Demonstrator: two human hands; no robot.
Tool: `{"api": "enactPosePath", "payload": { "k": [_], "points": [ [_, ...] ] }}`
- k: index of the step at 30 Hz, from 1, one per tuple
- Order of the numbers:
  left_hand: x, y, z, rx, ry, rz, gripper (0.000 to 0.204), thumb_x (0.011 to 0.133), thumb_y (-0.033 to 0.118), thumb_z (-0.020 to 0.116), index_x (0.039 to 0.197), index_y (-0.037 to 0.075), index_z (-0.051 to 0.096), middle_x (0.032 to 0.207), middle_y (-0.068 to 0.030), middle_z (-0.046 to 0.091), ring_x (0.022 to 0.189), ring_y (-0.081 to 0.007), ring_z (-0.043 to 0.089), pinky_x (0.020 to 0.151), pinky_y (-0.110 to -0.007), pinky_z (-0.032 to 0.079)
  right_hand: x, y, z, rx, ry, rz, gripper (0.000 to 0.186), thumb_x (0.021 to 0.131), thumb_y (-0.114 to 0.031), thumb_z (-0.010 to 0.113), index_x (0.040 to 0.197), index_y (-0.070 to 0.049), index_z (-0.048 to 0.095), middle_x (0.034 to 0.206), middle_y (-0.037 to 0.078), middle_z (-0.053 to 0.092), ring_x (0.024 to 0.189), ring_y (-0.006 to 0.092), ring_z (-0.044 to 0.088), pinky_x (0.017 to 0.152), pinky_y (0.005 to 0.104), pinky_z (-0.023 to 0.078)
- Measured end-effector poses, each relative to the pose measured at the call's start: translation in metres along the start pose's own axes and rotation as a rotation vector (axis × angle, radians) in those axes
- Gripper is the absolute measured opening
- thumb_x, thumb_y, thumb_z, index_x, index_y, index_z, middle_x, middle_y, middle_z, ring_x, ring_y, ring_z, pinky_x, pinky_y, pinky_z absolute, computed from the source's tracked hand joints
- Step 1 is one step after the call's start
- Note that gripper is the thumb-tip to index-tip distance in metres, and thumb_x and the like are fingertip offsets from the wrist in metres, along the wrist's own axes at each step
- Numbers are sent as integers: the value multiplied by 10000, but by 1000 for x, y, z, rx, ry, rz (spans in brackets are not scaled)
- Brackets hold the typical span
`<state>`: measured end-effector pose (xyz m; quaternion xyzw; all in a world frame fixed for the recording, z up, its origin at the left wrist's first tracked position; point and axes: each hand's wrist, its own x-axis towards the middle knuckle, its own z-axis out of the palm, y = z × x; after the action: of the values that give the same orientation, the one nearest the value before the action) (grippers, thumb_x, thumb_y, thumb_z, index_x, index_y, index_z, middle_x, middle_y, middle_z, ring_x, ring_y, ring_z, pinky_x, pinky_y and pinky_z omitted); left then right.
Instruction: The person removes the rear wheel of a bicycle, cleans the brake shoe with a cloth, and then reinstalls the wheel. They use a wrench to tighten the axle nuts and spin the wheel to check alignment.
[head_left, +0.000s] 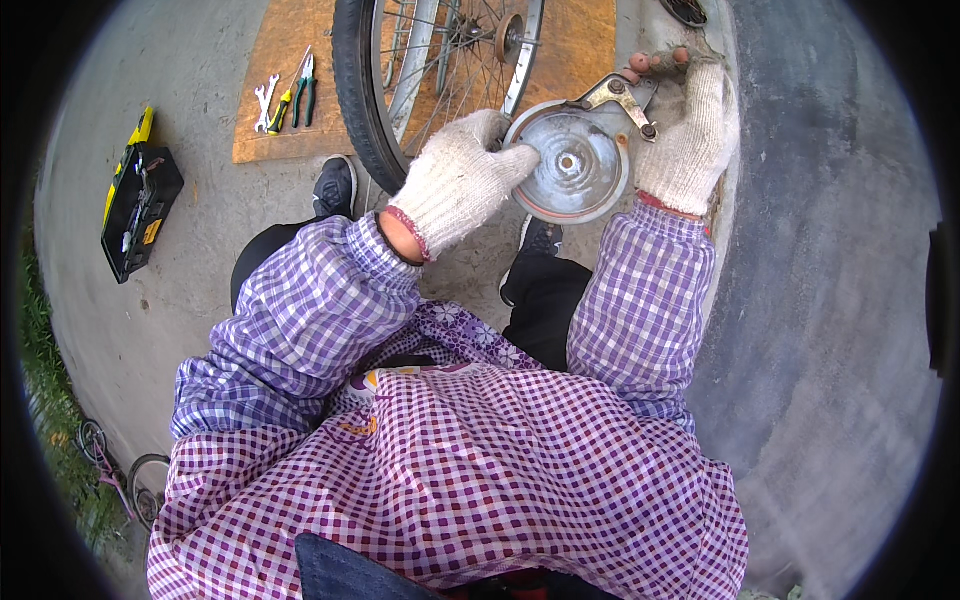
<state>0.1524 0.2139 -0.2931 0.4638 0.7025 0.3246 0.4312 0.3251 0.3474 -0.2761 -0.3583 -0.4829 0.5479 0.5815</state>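
Observation:
Between my hands is a bicycle drum brake [590, 170], a round grey metal disc with a rusty rim and a hub at its centre. A pale metal brake lever arm [618, 98] with bolts sticks out from its upper right edge. My left hand [465, 180], in a white knitted glove, grips the left edge with the thumb laid on the face. My right hand [690, 135], in a matching glove with bare fingertips, is curled around the lever side; its palm side is partly hidden. Just beyond my left hand stands a spoked bicycle wheel [358, 90] with a black tyre.
A wooden board [270, 110] lies on the concrete under the wheel. On it are wrenches [265, 102], a yellow screwdriver [281, 108] and green-handled pliers [305, 90]. An open black-and-yellow toolbox [140, 200] stands at the left. A dark grey raised surface [820, 260] runs along the right.

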Motion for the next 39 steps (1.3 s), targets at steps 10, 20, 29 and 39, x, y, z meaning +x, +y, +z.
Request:
{"api": "enactPosePath", "payload": {
  "k": [10, 20, 29, 39],
  "points": [
    [-1, -7, 9, -8, 5, -17, 603, 927, 416, 652, 1274, -77, 651, 1059, -249, 719, 956, -323, 734, 844, -428, 569, -6, 12, -11, 70, -48, -5, 408, 1051, -358, 643, 1166, 32, 611, 970, 216, 722, 887, 266, 739, 806, 353, 632],
    [-1, 29, -31, -203, -170, -189, 547, 998, 329, 650, 1342, -94, 611, 813, -53, 655, 620, -94, 587, 558, -282, 474, 9, -32, 23, 3, -34, 63, 407, 1057, -359, 639, 1201, 21, 614, 1006, 198, 730, 900, 255, 737, 805, 354, 609],
    [-8, 32, -42, -451, -221, -304, 534, 1035, 278, 638, 1401, -102, 559, 742, -14, 605, 556, -71, 543, 482, -250, 437, 3, -38, 34, -76, 34, 122, 562, 1042, -461, 633, 1353, 4, 576, 1269, 180, 637, 1172, 272, 654, 933, 442, 554],
    [-8, 32, -51, -582, -193, -350, 394, 1050, 265, 602, 1286, -49, 621, 725, 9, 593, 539, -52, 509, 461, -242, 412, -11, -17, 18, -96, -187, 510, 728, 1050, -591, 558, 1460, 9, 540, 1320, 154, 648, 1169, 227, 644, 982, 390, 525]
  ]
}}
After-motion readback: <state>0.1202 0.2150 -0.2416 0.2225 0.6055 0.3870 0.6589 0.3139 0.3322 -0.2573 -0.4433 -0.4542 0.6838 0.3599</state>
